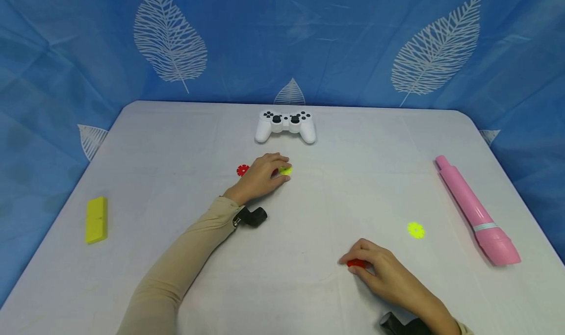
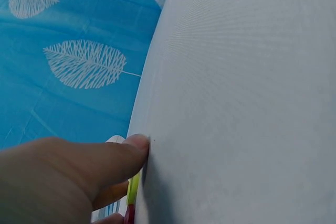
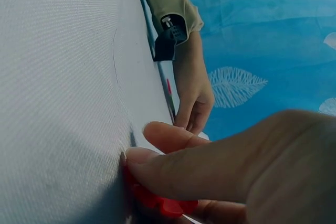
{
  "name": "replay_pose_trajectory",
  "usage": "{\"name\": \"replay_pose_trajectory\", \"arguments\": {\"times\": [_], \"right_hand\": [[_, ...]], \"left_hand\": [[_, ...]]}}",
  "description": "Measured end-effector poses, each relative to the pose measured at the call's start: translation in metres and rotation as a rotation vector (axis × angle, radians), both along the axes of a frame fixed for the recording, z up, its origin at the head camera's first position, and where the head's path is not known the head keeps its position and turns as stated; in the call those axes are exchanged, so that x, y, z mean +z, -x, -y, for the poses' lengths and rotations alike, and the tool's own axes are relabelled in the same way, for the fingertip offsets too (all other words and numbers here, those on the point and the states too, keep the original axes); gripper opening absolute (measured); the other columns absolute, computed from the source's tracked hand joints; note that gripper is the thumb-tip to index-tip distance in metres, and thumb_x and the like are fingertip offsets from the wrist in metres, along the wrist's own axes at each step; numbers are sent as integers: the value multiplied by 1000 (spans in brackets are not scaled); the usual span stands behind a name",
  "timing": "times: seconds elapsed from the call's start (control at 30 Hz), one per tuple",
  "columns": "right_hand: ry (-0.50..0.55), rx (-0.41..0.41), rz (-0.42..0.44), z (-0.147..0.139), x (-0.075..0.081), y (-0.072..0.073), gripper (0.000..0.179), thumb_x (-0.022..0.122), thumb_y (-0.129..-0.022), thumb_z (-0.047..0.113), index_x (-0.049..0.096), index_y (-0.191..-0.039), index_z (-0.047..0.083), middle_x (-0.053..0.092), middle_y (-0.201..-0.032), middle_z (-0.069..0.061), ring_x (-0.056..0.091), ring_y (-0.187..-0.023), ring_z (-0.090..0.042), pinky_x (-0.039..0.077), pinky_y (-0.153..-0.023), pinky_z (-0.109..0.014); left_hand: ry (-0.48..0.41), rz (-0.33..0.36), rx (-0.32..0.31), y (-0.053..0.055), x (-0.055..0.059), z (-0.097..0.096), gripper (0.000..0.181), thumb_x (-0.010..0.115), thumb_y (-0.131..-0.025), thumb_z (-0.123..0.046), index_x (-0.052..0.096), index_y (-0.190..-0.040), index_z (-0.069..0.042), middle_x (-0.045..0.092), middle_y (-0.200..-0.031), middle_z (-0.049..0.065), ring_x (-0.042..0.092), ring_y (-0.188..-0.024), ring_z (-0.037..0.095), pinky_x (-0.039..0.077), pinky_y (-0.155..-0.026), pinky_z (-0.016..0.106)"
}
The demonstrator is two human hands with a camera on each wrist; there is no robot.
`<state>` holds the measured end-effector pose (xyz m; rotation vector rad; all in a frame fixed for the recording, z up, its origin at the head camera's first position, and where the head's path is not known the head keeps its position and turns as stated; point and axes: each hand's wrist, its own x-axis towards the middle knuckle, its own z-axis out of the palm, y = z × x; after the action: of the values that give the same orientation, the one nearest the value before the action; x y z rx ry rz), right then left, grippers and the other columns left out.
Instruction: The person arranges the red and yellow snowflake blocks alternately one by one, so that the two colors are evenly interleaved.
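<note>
A yellow notched plastic disc [image 1: 286, 170] lies between the thumb and fingertips of my left hand [image 1: 261, 177], which pinches it low at the table. Just inside that grip shows part of a red notched disc [image 1: 275, 172], mostly hidden by the hand. Beside the left wrist another red notched disc [image 1: 243, 170] lies flat. My right hand [image 1: 383, 273], nearer the front, pinches a third red notched disc [image 1: 356, 263] between thumb and fingers. The right wrist view shows this red disc [image 3: 163, 203] under the thumb, close over the cloth.
Behind the left hand sits a white game controller [image 1: 286, 125]. A yellow block [image 1: 96, 220] stands at the left. On the right lie a loose yellow notched disc [image 1: 416, 230] and a folded pink umbrella-like object [image 1: 476, 207]. White cloth covers the table [image 1: 176, 139].
</note>
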<state>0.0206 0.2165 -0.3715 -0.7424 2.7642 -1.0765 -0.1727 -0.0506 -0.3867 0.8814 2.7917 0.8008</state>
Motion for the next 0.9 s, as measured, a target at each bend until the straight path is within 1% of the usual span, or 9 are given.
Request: {"name": "replay_pose_trajectory", "arguments": {"times": [0.3,0.6,0.9], "right_hand": [[-5,-17,21,1,0,0,26,68,-73,-1,69,-92,17,57,-87,12,45,-70,7,43,-57,-13],[-5,1,29,3,2,-3,23,68,-75,0,70,-92,16,57,-85,13,43,-69,8,41,-55,-12],[22,-6,23,8,6,-4,21,67,-76,2,70,-91,17,60,-85,13,47,-71,7,42,-58,-13]], "left_hand": [[7,-3,2,0,-1,-1,37,60,-86,-30,60,-118,-11,52,-132,4,37,-132,23,29,-109,43],[9,1,-1,0,0,0,36,60,-86,-29,60,-118,-12,52,-132,4,36,-132,23,28,-109,43],[12,2,0,0,1,0,37,60,-86,-29,60,-119,-11,52,-131,4,36,-132,23,29,-109,44]]}}
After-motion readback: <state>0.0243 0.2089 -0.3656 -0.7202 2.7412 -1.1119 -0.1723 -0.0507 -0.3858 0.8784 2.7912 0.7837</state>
